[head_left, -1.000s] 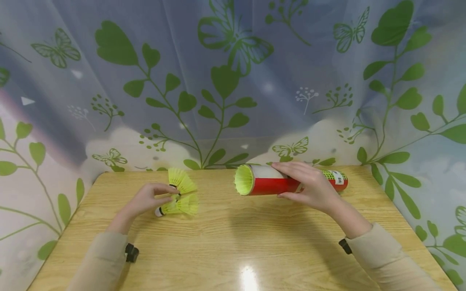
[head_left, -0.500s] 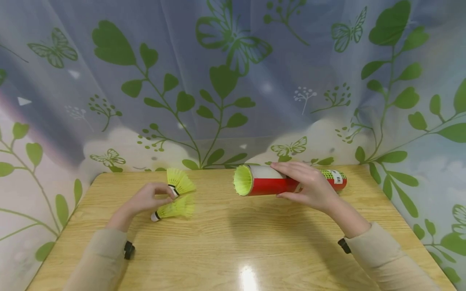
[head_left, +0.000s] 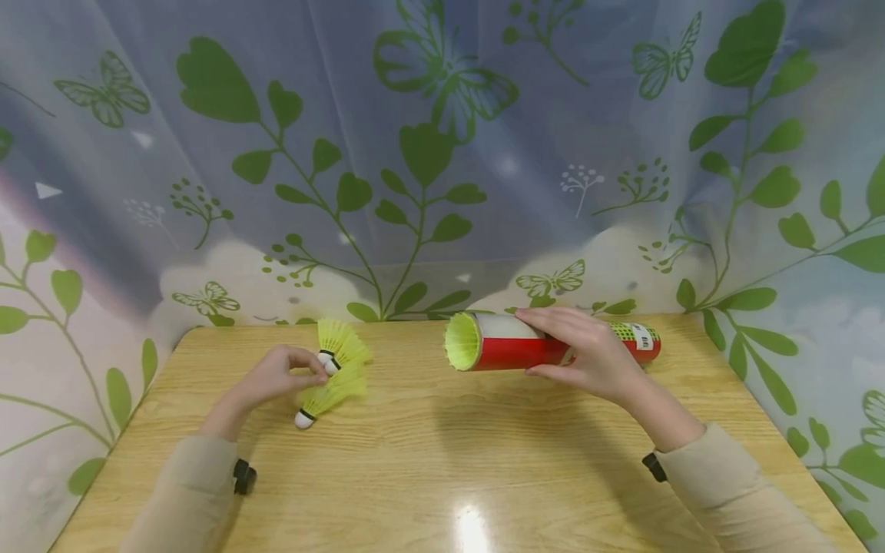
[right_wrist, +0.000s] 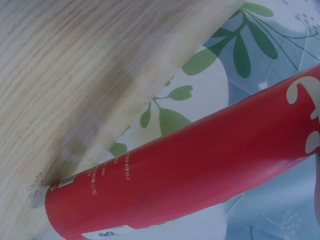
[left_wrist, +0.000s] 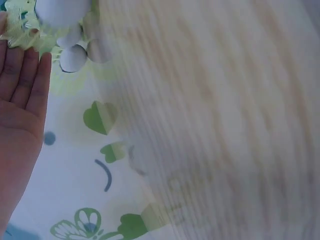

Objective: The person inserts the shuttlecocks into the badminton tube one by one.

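My left hand is at the left of the table, its thumb and fingertips pinching the feathered skirt of a yellow shuttlecock whose white cork points down toward the near left. Just behind, more yellow shuttlecocks lie close together, their corks beside my fingertips. In the left wrist view, a large white cork is near the camera, with smaller corks beyond it. My right hand grips a red and white shuttlecock tube around its middle. The tube's open end faces left, with a yellow skirt filling it.
A wooden table lies beneath both hands, glossy with a bright glare spot near its front. Behind it and at its sides hangs a curtain printed with leaves and butterflies. The tube's far end points toward the table's back right.
The lower shuttlecock has turned, its cork swinging down toward the near side, while my left fingers have shifted slightly left. My right hand and the tube have stayed in place.
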`<state>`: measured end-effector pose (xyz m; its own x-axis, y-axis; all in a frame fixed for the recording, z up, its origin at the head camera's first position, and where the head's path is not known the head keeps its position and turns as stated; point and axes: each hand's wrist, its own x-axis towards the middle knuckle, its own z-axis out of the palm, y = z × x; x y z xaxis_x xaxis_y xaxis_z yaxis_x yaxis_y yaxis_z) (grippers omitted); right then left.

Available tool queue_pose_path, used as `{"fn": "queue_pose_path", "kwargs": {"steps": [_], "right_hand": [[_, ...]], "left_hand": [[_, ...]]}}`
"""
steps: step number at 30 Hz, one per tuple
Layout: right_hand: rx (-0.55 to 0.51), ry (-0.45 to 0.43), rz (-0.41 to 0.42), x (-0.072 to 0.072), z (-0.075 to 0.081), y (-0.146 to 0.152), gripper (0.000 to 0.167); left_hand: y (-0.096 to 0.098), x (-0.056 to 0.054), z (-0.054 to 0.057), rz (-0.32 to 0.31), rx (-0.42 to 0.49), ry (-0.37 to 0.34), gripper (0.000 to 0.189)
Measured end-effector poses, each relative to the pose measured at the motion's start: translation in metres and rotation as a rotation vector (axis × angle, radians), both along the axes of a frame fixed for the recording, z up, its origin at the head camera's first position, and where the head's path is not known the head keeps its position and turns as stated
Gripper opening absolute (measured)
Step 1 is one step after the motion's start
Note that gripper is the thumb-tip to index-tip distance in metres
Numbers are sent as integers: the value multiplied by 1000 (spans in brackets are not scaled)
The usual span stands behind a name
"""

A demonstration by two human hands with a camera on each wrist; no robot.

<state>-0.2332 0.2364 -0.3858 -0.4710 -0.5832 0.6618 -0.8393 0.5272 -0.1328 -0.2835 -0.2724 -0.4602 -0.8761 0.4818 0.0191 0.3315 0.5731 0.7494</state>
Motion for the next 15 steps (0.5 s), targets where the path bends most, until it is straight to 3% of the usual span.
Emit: {"fn": "queue_pose_path", "kwargs": {"steps": [9,15], "right_hand": [[-11,4,7,-1,0,0,75],[-14,14,11,-2,0,-1,74]], "left_hand": [[12,7,4,86,97,-117,19],[25,14,4,153,175,-148,22]]}}
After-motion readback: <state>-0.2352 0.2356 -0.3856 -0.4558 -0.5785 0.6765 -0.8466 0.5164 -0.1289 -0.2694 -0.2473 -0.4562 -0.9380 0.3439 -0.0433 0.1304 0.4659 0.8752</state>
